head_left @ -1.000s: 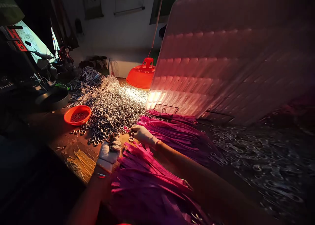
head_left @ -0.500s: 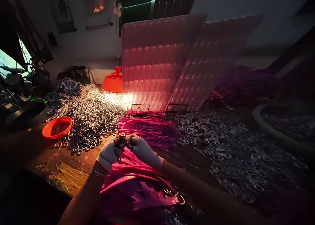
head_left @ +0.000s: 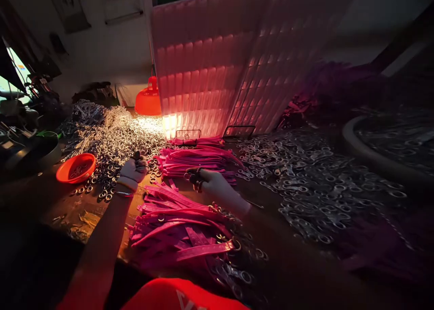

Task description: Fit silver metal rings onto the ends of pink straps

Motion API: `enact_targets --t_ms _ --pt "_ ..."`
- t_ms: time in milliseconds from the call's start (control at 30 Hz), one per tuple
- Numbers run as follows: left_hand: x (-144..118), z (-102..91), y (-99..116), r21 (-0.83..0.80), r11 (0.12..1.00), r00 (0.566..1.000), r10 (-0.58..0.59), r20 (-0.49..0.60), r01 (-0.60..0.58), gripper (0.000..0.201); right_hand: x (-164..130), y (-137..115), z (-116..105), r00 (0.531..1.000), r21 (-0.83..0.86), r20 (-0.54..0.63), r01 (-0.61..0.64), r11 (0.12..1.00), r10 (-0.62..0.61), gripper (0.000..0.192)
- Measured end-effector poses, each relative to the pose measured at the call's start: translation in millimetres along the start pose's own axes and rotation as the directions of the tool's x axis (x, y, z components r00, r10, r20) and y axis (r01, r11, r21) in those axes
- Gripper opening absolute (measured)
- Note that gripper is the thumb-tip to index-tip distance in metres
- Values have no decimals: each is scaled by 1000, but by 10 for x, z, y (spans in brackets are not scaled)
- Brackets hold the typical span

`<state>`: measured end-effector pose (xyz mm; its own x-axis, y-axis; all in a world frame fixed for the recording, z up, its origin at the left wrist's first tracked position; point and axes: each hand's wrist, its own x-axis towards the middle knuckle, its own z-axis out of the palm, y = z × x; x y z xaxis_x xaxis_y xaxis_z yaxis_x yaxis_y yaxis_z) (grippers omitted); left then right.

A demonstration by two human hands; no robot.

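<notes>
While left hand (head_left: 134, 169) curls beside metal rings (head_left: 109, 176), right hand (head_left: 205, 182) half-curled; grips unclear.

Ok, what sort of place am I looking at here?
Probably a small workshop, perhaps for strap hardware: there is a large heap of metal rings, with bundles of pink straps nearby, and a red hanging lamp shines down on the heap.
</notes>
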<state>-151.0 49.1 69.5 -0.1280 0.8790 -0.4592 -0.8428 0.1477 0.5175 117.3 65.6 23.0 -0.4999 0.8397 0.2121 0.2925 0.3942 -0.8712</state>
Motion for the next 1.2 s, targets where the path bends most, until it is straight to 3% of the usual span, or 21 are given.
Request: enact_targets --t_ms 133,200,333,433,533,633,700,767,833,867,967,1100,1133,1200 --pt "-284 -7 -764 171 960 969 -235 73 220 14 -298 -56 -60 998 -69 -43 49 996 -52 32" --pt "-402 -28 -1043 288 919 936 -321 145 270 13 -452 -109 -74 996 -136 -62 55 989 -64 33" --pt "-446 -80 -1353 365 860 879 -441 180 357 13 -703 -182 -82 997 -333 -83 -31 942 3 31" --pt "-406 -79 -1475 392 839 862 -474 182 378 13 -793 -214 -82 996 -546 -68 -83 834 55 23" --pt "-417 -46 -1554 510 819 875 -426 230 264 25 -821 -236 -80 996 -678 -51 -90 729 76 21" --pt "-483 1 -1575 679 733 888 -335 314 37 34 -832 -237 -78 996 -758 -13 -68 649 88 21" --pt "-529 35 -1554 789 593 892 -253 374 -162 33 -842 -224 -74 997 -800 -11 -58 597 81 23" --pt "-550 67 -1522 852 388 878 -177 444 -352 29 -852 -203 -68 996 -828 -26 -67 556 80 25" --pt "-533 84 -1502 867 221 854 -185 486 -446 26 -857 -185 -66 995 -841 -35 -78 535 90 25" --pt "-510 85 -1504 872 188 848 -212 486 -452 25 -857 -178 -67 995 -842 -31 -78 533 98 25" --pt "-412 73 -1554 879 179 843 -253 475 -442 24 -851 -161 -84 990 -831 -18 -92 549 139 25" --pt "-308 76 -1633 800 7 789 -160 593 -600 21 -849 -126 -107 972 -780 -85 -200 593 217 24" --pt "-297 79 -1637 797 19 782 -175 598 -604 22 -852 -121 -108 969 -764 -109 -223 605 220 24" --pt "-293 73 -1625 848 188 807 -262 530 -496 26 -857 -133 -107 969 -742 -132 -235 627 207 26"
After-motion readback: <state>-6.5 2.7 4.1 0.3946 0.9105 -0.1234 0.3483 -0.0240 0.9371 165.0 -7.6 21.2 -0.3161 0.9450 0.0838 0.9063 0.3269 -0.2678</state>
